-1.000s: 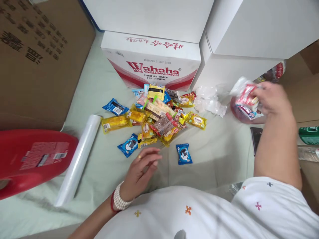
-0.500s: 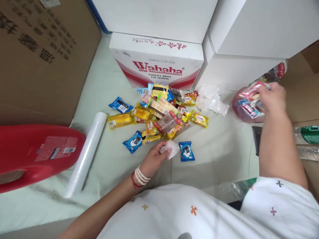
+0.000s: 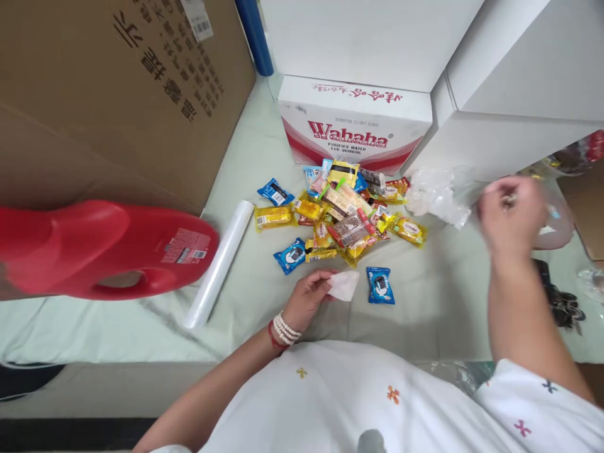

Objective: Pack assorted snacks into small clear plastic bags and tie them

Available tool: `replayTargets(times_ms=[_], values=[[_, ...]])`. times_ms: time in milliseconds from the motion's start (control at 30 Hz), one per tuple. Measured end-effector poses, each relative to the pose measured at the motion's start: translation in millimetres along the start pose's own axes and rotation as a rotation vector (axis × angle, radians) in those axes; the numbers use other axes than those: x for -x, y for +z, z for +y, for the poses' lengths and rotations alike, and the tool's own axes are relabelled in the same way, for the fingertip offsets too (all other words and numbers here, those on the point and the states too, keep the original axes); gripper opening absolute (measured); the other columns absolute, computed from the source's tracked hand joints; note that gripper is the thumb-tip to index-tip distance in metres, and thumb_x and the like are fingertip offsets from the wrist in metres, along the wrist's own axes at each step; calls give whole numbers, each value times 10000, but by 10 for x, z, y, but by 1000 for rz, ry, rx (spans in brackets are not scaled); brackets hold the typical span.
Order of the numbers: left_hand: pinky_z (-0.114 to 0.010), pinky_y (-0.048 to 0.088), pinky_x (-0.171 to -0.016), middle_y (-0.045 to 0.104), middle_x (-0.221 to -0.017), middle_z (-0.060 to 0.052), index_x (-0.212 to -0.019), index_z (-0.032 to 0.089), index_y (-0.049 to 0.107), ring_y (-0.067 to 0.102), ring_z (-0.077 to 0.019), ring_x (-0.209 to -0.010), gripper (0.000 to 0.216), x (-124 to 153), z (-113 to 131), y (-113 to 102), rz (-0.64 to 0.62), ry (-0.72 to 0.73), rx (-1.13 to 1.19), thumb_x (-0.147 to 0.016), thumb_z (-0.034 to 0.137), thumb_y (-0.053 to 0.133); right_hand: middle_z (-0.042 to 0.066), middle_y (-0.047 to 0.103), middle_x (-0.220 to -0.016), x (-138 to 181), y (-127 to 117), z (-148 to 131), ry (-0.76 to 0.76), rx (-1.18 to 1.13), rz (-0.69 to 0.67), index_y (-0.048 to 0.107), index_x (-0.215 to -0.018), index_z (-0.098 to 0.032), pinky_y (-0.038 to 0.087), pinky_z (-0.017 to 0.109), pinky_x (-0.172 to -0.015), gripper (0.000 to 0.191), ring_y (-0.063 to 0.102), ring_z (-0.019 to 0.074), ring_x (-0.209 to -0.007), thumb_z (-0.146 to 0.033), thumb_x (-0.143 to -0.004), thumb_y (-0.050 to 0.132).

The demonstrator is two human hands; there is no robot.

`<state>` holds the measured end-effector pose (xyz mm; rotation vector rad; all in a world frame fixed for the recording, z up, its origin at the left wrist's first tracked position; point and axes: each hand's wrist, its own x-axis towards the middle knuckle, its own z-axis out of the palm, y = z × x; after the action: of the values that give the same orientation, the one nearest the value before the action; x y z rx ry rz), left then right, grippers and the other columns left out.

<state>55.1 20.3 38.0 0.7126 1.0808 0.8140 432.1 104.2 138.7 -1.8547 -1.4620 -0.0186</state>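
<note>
My left hand [image 3: 314, 297] pinches a thin white sheet [image 3: 344, 286], paper or plastic, just in front of a heap of wrapped snacks [image 3: 352, 229]. To the right of that sheet lies a blue snack packet [image 3: 380, 285]. A second blue packet [image 3: 290, 255] is behind my left hand, at the heap's edge. My right hand [image 3: 512, 217], smeared by motion, is over the right side of the table with its fingers curled in. A small pale bit shows between them, too blurred to name. Partly behind this hand is a pinkish see-through tub [image 3: 557, 220].
Crumpled clear plastic [image 3: 438, 192] lies between heap and right hand. A Wahaha water carton [image 3: 353, 129] and white boxes [image 3: 514, 132] stand behind. At left are a red jug [image 3: 104, 245], a white plastic roll [image 3: 219, 267] and a cardboard box [image 3: 117, 113]. Keys [image 3: 564, 308] lie at right.
My right hand has come away from the tub, where it held wrapped packets, towards the crumpled plastic. The white sheet, bunched before, now spreads flatter in my left hand. The view has shifted left.
</note>
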Motion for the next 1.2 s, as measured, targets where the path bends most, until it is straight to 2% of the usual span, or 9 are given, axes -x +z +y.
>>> replayTargets(times_ms=[100, 167, 300, 567, 667, 733, 900, 1000, 1200], values=[[-291, 522, -807, 699, -1057, -82, -836, 169, 762, 630, -204, -973, 309, -30, -38, 60, 23, 137, -51, -741, 451, 847, 56, 687, -850, 1045, 329, -753, 97, -476, -682, 700, -856, -284, 536, 405, -721, 219, 639, 236, -804, -486, -923, 645], [-288, 498, -807, 693, -931, -59, -798, 164, 756, 621, -180, -889, 291, -32, -66, 71, 13, 153, -66, -716, 418, 871, 45, 704, -920, 1619, 626, -1079, 241, -665, -905, 706, -959, -260, 535, 346, -686, 298, 650, 218, -813, -538, -851, 725], [-265, 461, -702, 664, -752, -6, -772, 155, 707, 566, -128, -702, 342, 20, -95, -5, 41, 69, -7, -669, 420, 898, 17, 684, -787, 2076, 940, -1199, 541, -913, -853, 669, -843, -227, 520, 317, -706, 404, 624, 176, -723, -616, -784, 760], [-252, 542, -719, 608, -869, 23, -822, 187, 593, 627, -142, -885, 381, 213, -9, -248, 28, -29, 320, -701, 381, 897, -9, 634, -791, 1891, 699, -967, 854, -1097, -647, 658, -810, -238, 570, 311, -736, 389, 622, 154, -754, -504, -662, 899], [-395, 602, -861, 604, -924, 36, -852, 209, 543, 641, -154, -933, 381, 235, 28, -275, -10, -55, 477, -726, 337, 880, 4, 638, -846, 2018, 660, -986, 831, -1076, -666, 645, -835, -243, 576, 354, -775, 383, 636, 175, -800, -525, -699, 866], [-418, 602, -895, 604, -911, 44, -866, 213, 526, 640, -135, -889, 389, 228, 40, -279, -10, -49, 510, -733, 320, 876, 33, 642, -857, 2125, 607, -993, 729, -874, -732, 647, -854, -236, 568, 391, -756, 398, 635, 215, -818, -570, -729, 823], [-290, 590, -784, 618, -915, 38, -875, 208, 527, 620, -98, -805, 426, 208, 28, -186, 15, 36, 380, -732, 399, 880, 103, 636, -1124, 2209, 425, -1096, 224, -384, -389, 651, -1128, -264, 527, 447, -885, 368, 604, 273, -1009, -487, -847, 730], [-297, 586, -801, 645, -966, 8, -863, 197, 534, 634, -123, -870, 425, 222, 25, -73, -34, 71, 308, -746, 440, 862, 89, 678, -1080, 2156, 512, -1221, 43, -430, -547, 692, -1033, -281, 504, 446, -904, 231, 607, 282, -1019, -436, -864, 714], [-348, 567, -874, 642, -1038, -12, -924, 207, 569, 625, -162, -974, 423, 252, 39, -16, 28, 122, 244, -748, 467, 852, 31, 667, -805, 2145, 848, -1338, 476, -720, -682, 689, -837, -246, 486, 328, -648, 285, 577, 192, -693, -530, -840, 707]])
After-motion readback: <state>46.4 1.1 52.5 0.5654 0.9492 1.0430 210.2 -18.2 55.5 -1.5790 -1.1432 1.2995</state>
